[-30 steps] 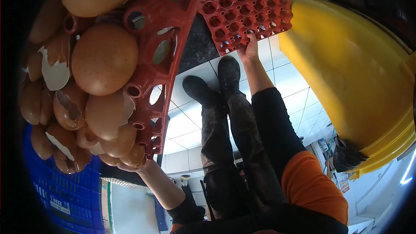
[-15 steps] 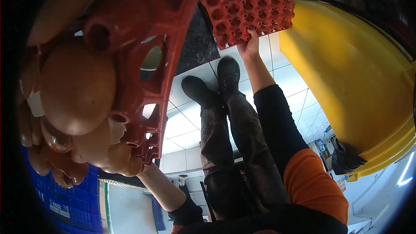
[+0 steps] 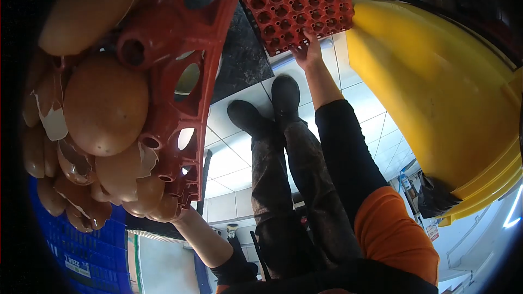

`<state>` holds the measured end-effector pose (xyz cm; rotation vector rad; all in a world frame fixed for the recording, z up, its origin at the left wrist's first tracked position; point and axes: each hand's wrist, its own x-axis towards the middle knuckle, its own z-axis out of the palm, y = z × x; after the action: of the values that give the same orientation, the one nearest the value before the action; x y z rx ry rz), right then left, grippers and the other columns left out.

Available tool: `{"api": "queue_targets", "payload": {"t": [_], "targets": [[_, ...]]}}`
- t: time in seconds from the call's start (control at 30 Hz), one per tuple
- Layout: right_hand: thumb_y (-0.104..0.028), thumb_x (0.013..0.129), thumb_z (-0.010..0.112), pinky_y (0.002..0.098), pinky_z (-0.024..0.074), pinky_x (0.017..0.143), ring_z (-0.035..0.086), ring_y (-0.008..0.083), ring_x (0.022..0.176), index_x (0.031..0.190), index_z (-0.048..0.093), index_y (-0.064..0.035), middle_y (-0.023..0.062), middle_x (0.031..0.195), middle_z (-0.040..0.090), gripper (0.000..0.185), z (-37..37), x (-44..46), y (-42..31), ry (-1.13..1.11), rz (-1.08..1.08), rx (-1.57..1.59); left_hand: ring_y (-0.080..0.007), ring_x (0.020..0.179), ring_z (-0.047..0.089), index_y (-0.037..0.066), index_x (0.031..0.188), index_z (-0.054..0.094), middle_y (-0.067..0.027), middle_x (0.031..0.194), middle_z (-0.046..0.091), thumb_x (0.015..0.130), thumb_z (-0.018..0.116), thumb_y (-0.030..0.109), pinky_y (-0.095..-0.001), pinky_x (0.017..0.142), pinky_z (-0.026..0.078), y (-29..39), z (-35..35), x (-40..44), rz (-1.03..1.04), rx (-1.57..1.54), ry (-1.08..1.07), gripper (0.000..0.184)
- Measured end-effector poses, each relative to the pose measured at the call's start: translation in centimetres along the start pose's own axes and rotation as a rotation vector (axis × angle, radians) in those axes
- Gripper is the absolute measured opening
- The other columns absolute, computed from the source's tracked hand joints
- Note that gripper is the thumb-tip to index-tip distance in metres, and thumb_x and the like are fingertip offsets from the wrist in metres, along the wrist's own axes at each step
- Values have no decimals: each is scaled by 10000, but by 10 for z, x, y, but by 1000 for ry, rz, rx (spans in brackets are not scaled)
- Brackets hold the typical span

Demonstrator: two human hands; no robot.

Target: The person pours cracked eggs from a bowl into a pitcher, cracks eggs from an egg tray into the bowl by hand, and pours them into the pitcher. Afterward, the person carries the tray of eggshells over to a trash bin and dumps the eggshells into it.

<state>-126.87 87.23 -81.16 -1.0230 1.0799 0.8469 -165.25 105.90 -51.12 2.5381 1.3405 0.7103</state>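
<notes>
Close to the camera at the left is a red egg tray (image 3: 188, 109), steeply tilted, with whole brown eggs (image 3: 106, 103) and broken shells (image 3: 52, 111) on it. My left hand (image 3: 184, 216) is at its lower edge; the eggs and tray hide most of the fingers. At the upper middle, my right hand (image 3: 308, 50) grips the near edge of a second red tray (image 3: 302, 2), whose visible cups hold no eggs. The thumb lies on the face of this tray.
A large yellow bin (image 3: 436, 98) with a black bag (image 3: 436, 198) stands at the right. A blue crate (image 3: 92, 250) is at the lower left. Between the trays is a dark surface (image 3: 239, 60), with my boots (image 3: 286, 95) on the tiled floor (image 3: 359, 114).
The egg-laden tray came closer to the camera, then shifted slightly back. My right hand and its tray have moved a little left and up.
</notes>
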Motion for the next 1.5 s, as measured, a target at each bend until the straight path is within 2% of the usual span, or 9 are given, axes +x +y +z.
{"api": "queue_targets", "payload": {"t": [0.2,0.33,0.5,0.77,0.97,1.03,1.1,1.2,1.5], "targets": [[-248,809,715,388,566,810,642,227,974,1228,538,-147,40,1125,645,466,-5,-28,7,-281,-131,-2,-239,1143,603,69,1402,368,-105,1298,544,685,806,439,-351,1024,496,8,3,11,12,6,9,918],[-149,839,625,396,567,846,639,220,1037,1263,517,-119,48,1183,634,438,9,-58,7,-414,-311,81,-232,1144,602,67,1401,372,-102,1295,547,679,810,440,-345,1025,494,19,9,20,58,16,16,922],[-159,884,514,428,547,942,617,247,1111,1260,509,-70,79,1222,615,387,29,-86,0,-388,-227,206,-228,1150,597,72,1405,367,-98,1301,545,722,779,443,-353,1010,501,-11,-6,-10,-10,93,-70,879],[-56,790,557,381,559,850,650,241,1003,1232,534,-59,72,1140,645,443,53,-106,-21,-327,-413,62,-234,1125,614,65,1385,404,-84,1305,555,759,751,440,-377,1000,507,-6,-4,-1,41,126,-4,809],[43,722,621,367,546,860,650,239,968,1168,566,17,117,1096,656,450,89,-102,-104,-371,-799,-671,-179,1003,633,82,1309,467,-48,1183,605,759,752,401,-326,881,522,-23,-7,-9,-50,38,35,697],[-24,694,692,351,528,824,660,208,881,1070,633,22,102,1003,686,384,99,-86,-146,-415,-780,-819,-118,912,633,116,1271,487,0,1121,609,778,732,398,-272,772,525,-17,-3,-8,-145,-24,23,619],[-52,695,689,343,532,793,665,195,836,1014,663,4,83,916,694,325,119,-99,-183,-414,-619,-875,-123,916,635,110,1274,484,-6,1125,609,781,729,392,-279,777,527,-15,-1,-7,-180,-55,30,619],[-68,694,685,332,536,763,664,184,807,1026,668,-9,62,887,691,338,126,-92,-226,-332,-703,-1025,-130,923,637,101,1278,478,-16,1131,610,785,724,382,-289,784,531,-14,1,-8,-206,-94,58,618],[-77,706,681,375,560,749,667,217,826,1075,639,-18,82,951,683,376,152,-56,-265,-298,-588,-1211,-152,941,643,73,1290,463,-43,1150,612,798,710,352,-320,805,540,-25,-1,-3,-280,-192,120,617]]}}
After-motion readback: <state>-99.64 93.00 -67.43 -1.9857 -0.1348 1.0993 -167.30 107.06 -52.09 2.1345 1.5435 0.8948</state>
